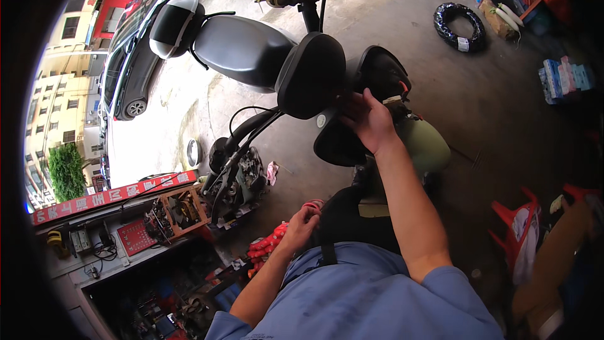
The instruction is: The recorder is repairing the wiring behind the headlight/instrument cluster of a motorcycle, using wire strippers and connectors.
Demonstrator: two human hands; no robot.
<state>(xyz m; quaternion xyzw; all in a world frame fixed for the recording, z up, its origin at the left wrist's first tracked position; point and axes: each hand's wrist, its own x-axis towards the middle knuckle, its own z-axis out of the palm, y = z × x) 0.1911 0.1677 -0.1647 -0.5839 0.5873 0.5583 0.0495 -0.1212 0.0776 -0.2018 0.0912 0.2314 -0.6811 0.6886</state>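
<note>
An electric scooter stands before me, with a long grey-black seat (242,50) and a smaller raised black seat pad (311,75). My right hand (372,123) reaches in beside that pad, its thumb up and its fingers stretched into the shadow. The fingertips are partly hidden in the dark, and I see nothing held there. Black curved panels (343,141) and the pale green body (425,145) surround this hand. Low at my lap, my left hand (302,225) is closed around a small tool with red handles (313,204); its working end cannot be made out.
A workbench with a red tray (135,237) and a wooden box of parts (184,213) stands at left. Another scooter's handlebar (309,0) rises beyond the seat. A wrapped tyre (460,27) lies at far right, and a red plastic stool (519,233) stands nearer. A dark car (141,56) is parked outside.
</note>
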